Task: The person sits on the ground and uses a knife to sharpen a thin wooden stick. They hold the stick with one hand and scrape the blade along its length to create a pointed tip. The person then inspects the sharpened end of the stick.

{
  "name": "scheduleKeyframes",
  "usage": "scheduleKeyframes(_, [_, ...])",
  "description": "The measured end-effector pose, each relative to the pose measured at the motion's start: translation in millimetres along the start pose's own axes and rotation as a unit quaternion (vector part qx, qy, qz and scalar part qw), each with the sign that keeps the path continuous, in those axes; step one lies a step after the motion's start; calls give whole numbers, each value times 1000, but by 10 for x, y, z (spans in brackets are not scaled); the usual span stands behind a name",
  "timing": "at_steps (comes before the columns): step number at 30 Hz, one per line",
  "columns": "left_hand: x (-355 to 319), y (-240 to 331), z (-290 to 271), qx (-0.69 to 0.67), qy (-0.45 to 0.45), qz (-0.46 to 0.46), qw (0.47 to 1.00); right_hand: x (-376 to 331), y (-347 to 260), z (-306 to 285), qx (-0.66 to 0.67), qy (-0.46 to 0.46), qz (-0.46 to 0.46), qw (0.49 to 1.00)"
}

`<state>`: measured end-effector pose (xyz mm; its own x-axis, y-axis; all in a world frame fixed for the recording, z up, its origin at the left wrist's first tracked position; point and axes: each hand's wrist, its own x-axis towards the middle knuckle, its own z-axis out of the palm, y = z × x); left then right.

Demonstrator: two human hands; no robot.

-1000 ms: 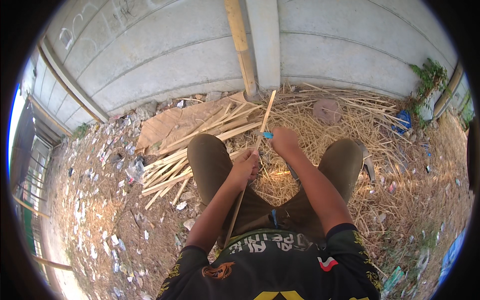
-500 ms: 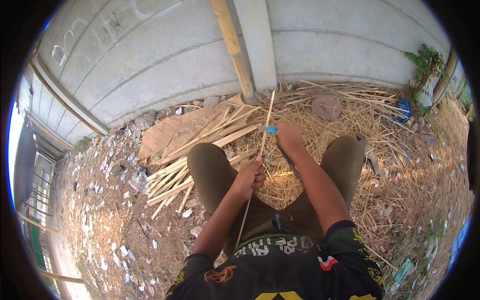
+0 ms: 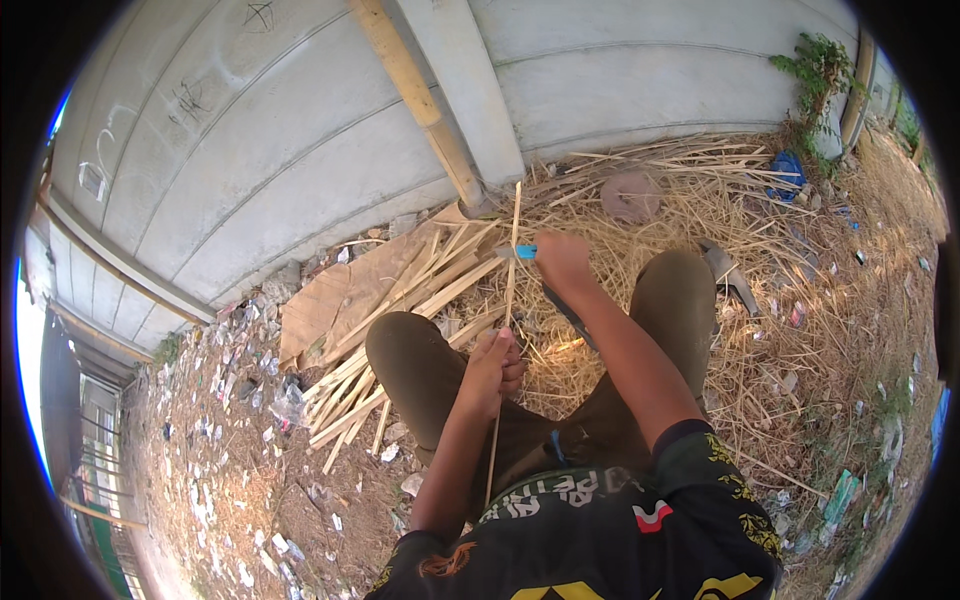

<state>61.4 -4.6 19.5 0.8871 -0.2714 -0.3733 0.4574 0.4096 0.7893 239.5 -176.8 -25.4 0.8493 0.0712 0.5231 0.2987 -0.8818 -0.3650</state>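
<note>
A long, thin bamboo strip (image 3: 513,215) runs from my lap up past my knees, tilted slightly. My left hand (image 3: 490,372) is closed around it between my thighs. Further along, my right hand (image 3: 563,265) grips a knife with a blue part (image 3: 525,252) by its short blade. The blade lies across the strip, touching it. A long dark piece, seemingly the knife's handle, reaches back under my right forearm. Fingers partly hide the grip.
Split bamboo strips (image 3: 345,400) lie piled by my left knee, partly over a brown sheet (image 3: 335,295). Shavings (image 3: 640,235) cover the ground ahead. A curved metal tool (image 3: 732,278) lies by my right knee. A concrete wall (image 3: 330,150) and bamboo pole (image 3: 420,100) stand beyond.
The whole view has turned slightly. The knife sits a little farther from my left hand along the strip. Both hands keep their hold.
</note>
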Motion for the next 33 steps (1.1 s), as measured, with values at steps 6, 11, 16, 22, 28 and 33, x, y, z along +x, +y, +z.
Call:
scheduleKeyframes(6, [-71,19,92,29,1,-42,999,197,289,-85,-71,-46,92,992])
scheduleKeyframes(11, [-228,10,165,58,-7,-84,995,216,426,-161,-39,-52,169,983])
scheduleKeyframes(16, [-619,30,154,62,-11,-103,993,101,568,29,-84,-7,120,989])
scheduleKeyframes(22, [-1711,-146,-145,-32,-15,-168,985,205,587,-172,8,-88,252,964])
scheduleKeyframes(28, [-1314,-22,-288,-62,21,-36,997,-82,-232,-56,245,-169,81,951])
scheduleKeyframes(33, [-944,-46,-261,0,32,14,999,-320,-715,-179,267,-109,-29,957])
